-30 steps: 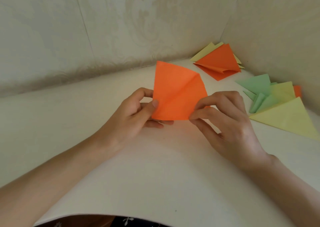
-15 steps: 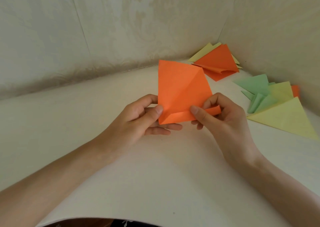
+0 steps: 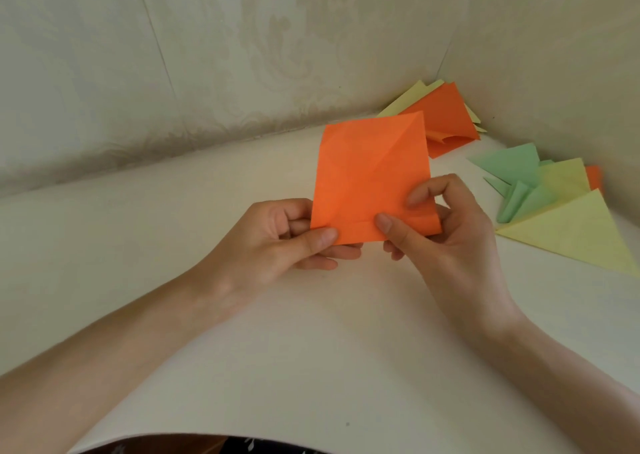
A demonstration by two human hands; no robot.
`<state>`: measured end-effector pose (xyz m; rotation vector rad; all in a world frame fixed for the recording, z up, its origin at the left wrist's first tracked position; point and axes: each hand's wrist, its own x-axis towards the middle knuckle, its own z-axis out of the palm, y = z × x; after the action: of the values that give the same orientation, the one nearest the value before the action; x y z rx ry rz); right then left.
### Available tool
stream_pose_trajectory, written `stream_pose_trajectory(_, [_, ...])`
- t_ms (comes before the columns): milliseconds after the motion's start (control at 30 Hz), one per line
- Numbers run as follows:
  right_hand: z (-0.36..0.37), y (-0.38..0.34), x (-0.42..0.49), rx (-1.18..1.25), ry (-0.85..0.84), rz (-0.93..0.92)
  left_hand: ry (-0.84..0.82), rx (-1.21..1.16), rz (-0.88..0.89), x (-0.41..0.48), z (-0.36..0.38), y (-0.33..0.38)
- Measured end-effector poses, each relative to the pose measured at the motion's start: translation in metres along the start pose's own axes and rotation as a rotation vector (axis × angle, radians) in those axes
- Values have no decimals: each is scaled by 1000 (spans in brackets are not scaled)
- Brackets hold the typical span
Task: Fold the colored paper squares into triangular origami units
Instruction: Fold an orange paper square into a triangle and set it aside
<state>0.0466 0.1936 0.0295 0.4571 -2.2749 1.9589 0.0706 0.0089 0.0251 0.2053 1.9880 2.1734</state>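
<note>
Patterned pale wallpaper (image 3: 207,55) meets the cream table (image 3: 311,349) in a corner, and on my feed both hands sit near the middle of it with the orange paper (image 3: 370,183) standing nearly upright between them. My left hand (image 3: 277,242) pinches the sheet's lower left corner, thumb in front, fingers (image 3: 341,255) curled behind. My right hand (image 3: 450,232) pinches the lower right edge, its thumb pressing on a narrow strip folded up along the bottom. Whether the paper touches the table I cannot tell. Far right lie folded green and yellow units (image 3: 554,211); in the corner, a loose stack of orange and yellow sheets (image 3: 446,124).
</note>
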Motion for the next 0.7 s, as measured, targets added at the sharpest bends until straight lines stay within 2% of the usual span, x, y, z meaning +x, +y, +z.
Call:
stream_pose_trajectory(200, [-4, 0, 8, 219, -38, 186, 35, -40, 5, 2, -3, 0])
stream_pose_trajectory(367, [-7, 1, 12, 268, -183, 320, 100, -77, 23, 5, -4, 1])
stream_pose_trajectory(533, [-11, 0, 14, 387, -263, 400, 227, -41, 130, 5, -9, 3])
stream_pose_trajectory(700, [-11, 2, 13, 399, -264, 407, 200, 72, 178, 5, -12, 2])
